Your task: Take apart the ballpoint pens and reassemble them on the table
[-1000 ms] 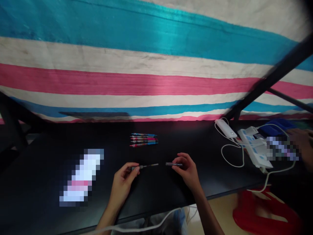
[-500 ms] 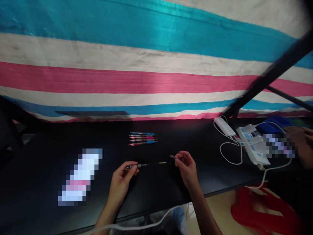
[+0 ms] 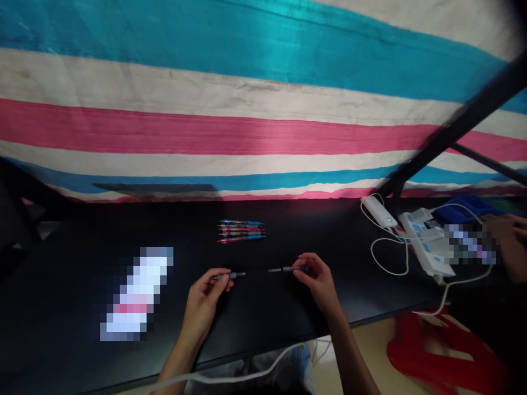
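Note:
Above a black table [image 3: 288,318], my left hand [image 3: 205,299] pinches one half of a taken-apart pen [image 3: 230,275], its end pointing right. My right hand [image 3: 317,280] pinches the other pen part [image 3: 288,269], with a thin refill tip sticking out to the left. A small gap separates the two parts, which lie roughly in one line. A small bundle of coloured pens [image 3: 241,231] lies on the table just beyond my hands.
A blurred white object [image 3: 138,293] lies at the left. At the right sit a white power bank [image 3: 379,212] with a looped cable [image 3: 389,258], white packets [image 3: 426,244] and another person's hand [image 3: 508,244]. A striped cloth [image 3: 247,109] hangs behind; a red stool [image 3: 444,356] stands below.
The thin refill that stuck out of the left-hand part one second ago now sticks out of the right-hand part. The two parts are separated.

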A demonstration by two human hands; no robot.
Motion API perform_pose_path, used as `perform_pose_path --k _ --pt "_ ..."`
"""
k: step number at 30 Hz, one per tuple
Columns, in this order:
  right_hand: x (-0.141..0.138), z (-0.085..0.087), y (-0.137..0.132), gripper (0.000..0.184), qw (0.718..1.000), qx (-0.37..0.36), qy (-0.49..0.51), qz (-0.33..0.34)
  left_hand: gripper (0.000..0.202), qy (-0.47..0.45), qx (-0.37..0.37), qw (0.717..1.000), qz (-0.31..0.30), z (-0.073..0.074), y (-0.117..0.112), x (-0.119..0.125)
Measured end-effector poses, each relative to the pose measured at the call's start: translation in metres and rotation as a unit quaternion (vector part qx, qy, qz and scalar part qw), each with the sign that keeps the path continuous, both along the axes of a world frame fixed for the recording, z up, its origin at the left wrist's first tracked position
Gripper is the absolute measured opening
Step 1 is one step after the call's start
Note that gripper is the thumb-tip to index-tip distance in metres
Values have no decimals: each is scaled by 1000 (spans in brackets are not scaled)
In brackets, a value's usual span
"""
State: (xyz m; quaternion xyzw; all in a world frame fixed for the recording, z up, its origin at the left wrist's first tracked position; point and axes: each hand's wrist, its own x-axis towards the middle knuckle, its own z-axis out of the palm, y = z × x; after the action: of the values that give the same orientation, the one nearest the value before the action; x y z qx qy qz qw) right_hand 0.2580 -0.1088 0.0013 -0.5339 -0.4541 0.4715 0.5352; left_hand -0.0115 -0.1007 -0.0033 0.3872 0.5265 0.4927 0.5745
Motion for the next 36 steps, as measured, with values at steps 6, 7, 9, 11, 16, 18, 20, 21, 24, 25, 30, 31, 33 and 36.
perform_pose_path --k 6,7,9,11,16,18,20,21,24,25,30,31,33,36 --pt "-1 0 1 31 1000 -3 -11 6 25 6 4 1000 0 2 0 0" --pt "-1 0 1 31 1000 -4 -10 9 25 6 4 1000 0 2 0 0" --pt "-1 1 0 31 1000 -4 -7 14 25 6 3 1000 -1 1 -1 0" --pt "-1 1 0 31 1000 -1 -5 16 25 8 2 1000 -2 1 -1 0" --pt "-1 0 1 33 1000 -5 -2 15 25 12 4 1000 0 4 0 1" --pt "-1 0 1 33 1000 -6 3 19 25 11 3 1000 0 4 0 1" --pt "-2 0 1 33 1000 -4 6 22 26 12 3 1000 -2 4 0 1" --pt "-2 0 2 33 1000 -2 5 24 26 13 3 1000 -4 4 -1 1" --pt "-3 0 2 33 1000 3 -8 28 26 16 6 1000 -6 3 -1 1" --pt "-4 0 2 33 999 3 -12 30 26 17 7 1000 -6 2 -1 1" --pt "-12 3 6 35 999 5 -19 48 29 33 9 999 -13 3 -1 0" --pt "-15 4 7 35 998 7 -21 54 28 39 13 999 -16 3 -1 0" --pt "-21 7 8 34 998 11 -24 65 26 58 19 998 -24 4 -1 0" --pt "-34 9 9 32 997 14 -20 77 24 92 25 995 -42 6 -2 1"
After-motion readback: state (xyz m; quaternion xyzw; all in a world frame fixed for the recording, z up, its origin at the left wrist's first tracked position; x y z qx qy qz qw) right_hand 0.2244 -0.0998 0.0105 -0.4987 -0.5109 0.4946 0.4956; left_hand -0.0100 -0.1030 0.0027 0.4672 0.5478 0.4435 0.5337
